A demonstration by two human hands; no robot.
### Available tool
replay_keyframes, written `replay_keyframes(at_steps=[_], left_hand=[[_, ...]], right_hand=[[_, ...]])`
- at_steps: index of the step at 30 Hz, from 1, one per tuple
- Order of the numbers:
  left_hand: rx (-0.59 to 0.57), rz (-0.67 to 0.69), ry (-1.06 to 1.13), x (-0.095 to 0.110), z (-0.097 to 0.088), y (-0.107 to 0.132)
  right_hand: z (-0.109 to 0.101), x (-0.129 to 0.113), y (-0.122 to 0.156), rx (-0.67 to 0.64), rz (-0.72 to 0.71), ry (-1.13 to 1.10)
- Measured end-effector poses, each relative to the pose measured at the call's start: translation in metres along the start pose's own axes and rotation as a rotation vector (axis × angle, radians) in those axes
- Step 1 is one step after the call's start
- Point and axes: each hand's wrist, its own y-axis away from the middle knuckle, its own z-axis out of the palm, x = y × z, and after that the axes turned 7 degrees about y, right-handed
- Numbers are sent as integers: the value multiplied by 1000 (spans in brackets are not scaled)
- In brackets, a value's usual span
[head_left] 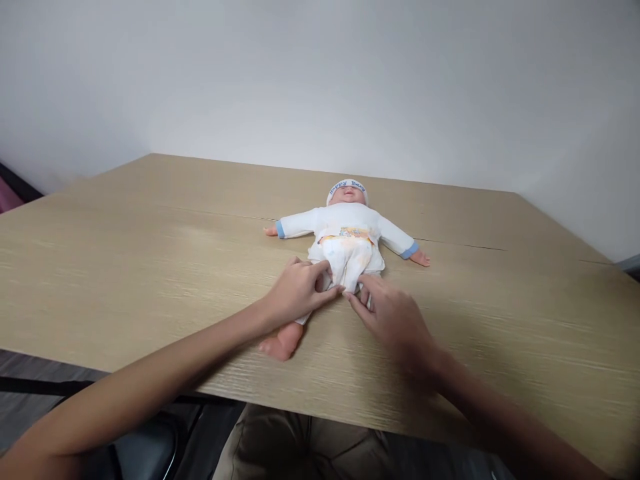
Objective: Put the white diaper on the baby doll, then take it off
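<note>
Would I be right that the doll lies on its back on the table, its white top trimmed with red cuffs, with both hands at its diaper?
Not quite: the head view shows blue cuffs, not red. The rest holds: doll on its back, left hand and right hand at its diaper.

Blue lettering "Happy Baby" on white cap [349,183] of doll [346,219].

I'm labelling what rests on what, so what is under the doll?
The wooden-looking table shows around the doll, which lies face up on it. Whatever is directly beneath the doll is covered and cannot be seen.
</note>
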Motion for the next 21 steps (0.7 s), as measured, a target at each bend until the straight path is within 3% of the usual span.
replay_keyframes(at_steps=[9, 15, 21], left_hand=[[88, 107, 181, -8, 1, 7], [116, 119, 249, -5, 2, 6], [71, 100, 305, -9, 1, 0]], right_hand=[[5, -8, 11, 97, 20, -49], [3, -8, 9, 59, 15, -160], [4, -6, 1, 8, 157, -240]])
